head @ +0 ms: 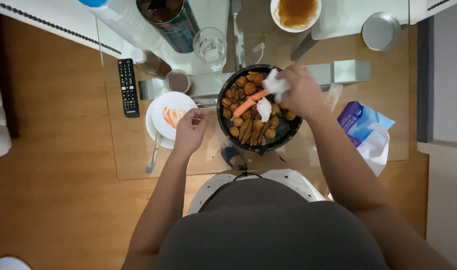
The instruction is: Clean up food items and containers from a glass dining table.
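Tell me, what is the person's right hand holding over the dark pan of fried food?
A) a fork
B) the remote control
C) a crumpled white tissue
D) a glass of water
C: the right hand grips a crumpled white tissue above the dark pan.

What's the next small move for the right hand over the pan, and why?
Probably press the tissue in the right hand down onto the food, since it hangs just above the black pan of fried pieces, while the left hand rests by the white plate.

remote control (pixel 128 87), drinking glass (pixel 210 47), blue packet (pixel 361 120)
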